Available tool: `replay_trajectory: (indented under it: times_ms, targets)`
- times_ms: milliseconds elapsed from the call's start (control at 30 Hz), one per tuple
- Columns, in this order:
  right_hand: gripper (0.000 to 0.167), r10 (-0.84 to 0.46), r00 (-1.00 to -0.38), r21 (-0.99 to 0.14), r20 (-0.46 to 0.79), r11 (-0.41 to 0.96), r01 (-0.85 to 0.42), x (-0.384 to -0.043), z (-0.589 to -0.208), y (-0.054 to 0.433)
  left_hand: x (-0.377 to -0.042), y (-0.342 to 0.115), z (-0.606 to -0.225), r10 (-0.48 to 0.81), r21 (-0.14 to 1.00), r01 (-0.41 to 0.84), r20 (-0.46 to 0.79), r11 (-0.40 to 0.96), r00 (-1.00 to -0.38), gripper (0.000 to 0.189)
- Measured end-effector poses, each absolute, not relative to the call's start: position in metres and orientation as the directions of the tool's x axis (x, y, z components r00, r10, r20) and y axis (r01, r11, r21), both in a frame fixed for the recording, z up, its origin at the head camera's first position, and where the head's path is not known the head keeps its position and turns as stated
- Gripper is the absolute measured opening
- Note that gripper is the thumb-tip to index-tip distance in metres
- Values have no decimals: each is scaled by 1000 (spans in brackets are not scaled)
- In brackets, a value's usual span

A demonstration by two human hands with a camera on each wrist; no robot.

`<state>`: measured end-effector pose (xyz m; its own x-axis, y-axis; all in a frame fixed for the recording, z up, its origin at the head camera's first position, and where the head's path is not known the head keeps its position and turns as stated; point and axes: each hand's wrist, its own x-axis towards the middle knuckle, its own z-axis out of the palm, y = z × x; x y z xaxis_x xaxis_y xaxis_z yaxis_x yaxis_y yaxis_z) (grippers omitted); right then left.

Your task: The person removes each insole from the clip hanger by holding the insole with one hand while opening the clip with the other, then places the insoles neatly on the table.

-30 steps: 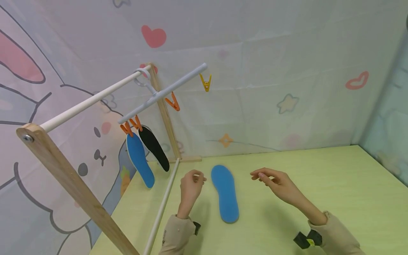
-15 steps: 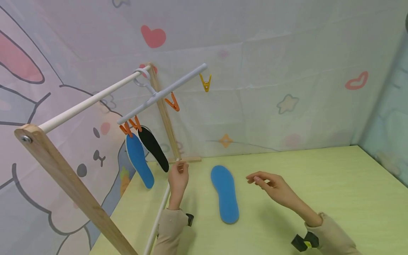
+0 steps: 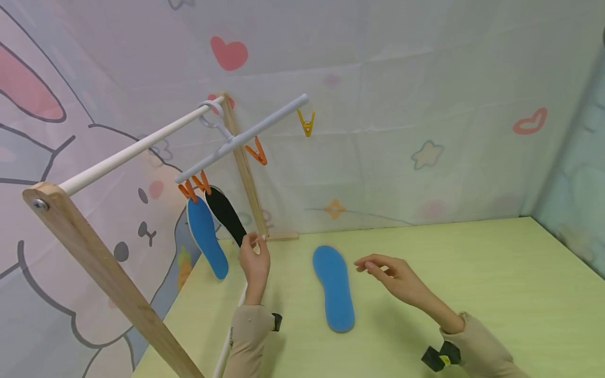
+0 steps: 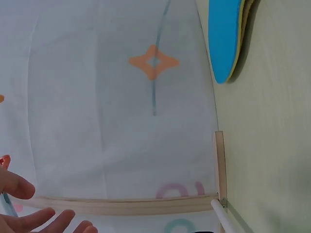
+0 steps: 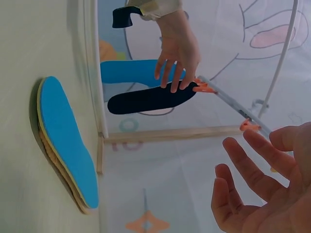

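My left hand (image 3: 255, 262) is raised in front of a black insole (image 3: 226, 212) and overlaps its lower end in the head view. In the left wrist view its fingers (image 4: 58, 221) are spread from the thumb, with nothing between. A blue insole (image 3: 206, 236) hangs beside the black one, each from an orange clip on a white hanger (image 3: 271, 122). Another blue insole (image 3: 334, 289) lies on the table, with a tan underside showing along its edge in the right wrist view. To the right of it, my right hand (image 3: 394, 278) hovers with loosely bent fingers and holds nothing.
The hanger hooks over the white rod (image 3: 137, 146) of a wooden rack, whose near post (image 3: 113, 281) slants across the left. An orange clip (image 3: 257, 152) and a yellow clip (image 3: 307, 124) hang from the hanger with nothing in them. A printed cloth backs the table (image 3: 472, 294).
My left hand has moved left and slightly up, from beside the blue insole on the table to the hanging black one. My right hand has drifted a little left and down.
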<state>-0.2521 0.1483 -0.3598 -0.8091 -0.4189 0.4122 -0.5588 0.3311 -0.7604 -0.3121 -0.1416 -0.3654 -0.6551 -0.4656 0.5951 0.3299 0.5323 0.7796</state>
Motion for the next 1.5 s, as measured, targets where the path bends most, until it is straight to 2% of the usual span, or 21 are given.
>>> replay_trajectory:
  times_ms: [167, 467, 700, 900, 1267, 1500]
  targets:
    - [24, -427, -810, -764, 401, 331, -553, -254, -360, 141, -316, -146, -364, -481, 746, 332, 639, 577, -600, 25]
    - [24, -430, -811, -761, 397, 339, -553, -258, -361, 132, -334, -163, -363, -563, 776, 275, 610, 568, -558, 31]
    - [24, -442, -800, -761, 407, 321, -564, -264, -360, 124, -343, -172, -366, -566, 800, 242, 569, 549, -597, 36]
    - [25, -458, -784, -760, 418, 296, -578, -275, -370, 118, -353, -185, -363, -576, 809, 219, 551, 545, -604, 40]
    - [27, -490, -783, -771, 385, 296, -564, -296, -391, 99, -363, -201, -332, -584, 827, 209, 525, 522, -619, 47]
    - [24, -497, -777, -774, 386, 283, -566, -289, -381, 85, -368, -208, -318, -596, 833, 206, 519, 513, -613, 48]
